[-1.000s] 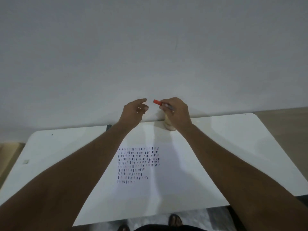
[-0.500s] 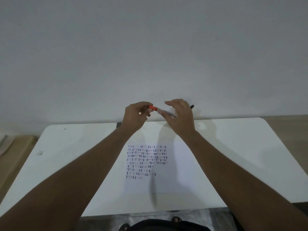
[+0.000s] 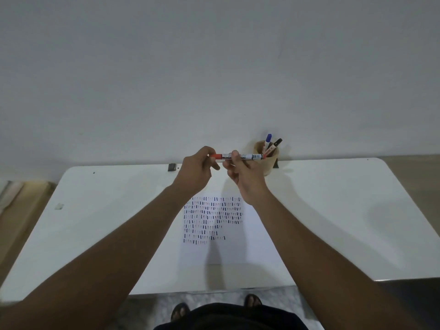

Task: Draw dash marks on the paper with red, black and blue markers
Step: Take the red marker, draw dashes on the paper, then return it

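Both hands' grip — red marker (image 3: pixel 240 156) held level.

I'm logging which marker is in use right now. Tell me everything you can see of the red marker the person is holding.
The red-capped marker with a white printed barrel is held roughly level above the far edge of the white table, in front of the tan cup. The left hand pinches its red cap end, the cap looking seated; the right hand grips the barrel's middle. A red band marks the right end. The print is unreadable.
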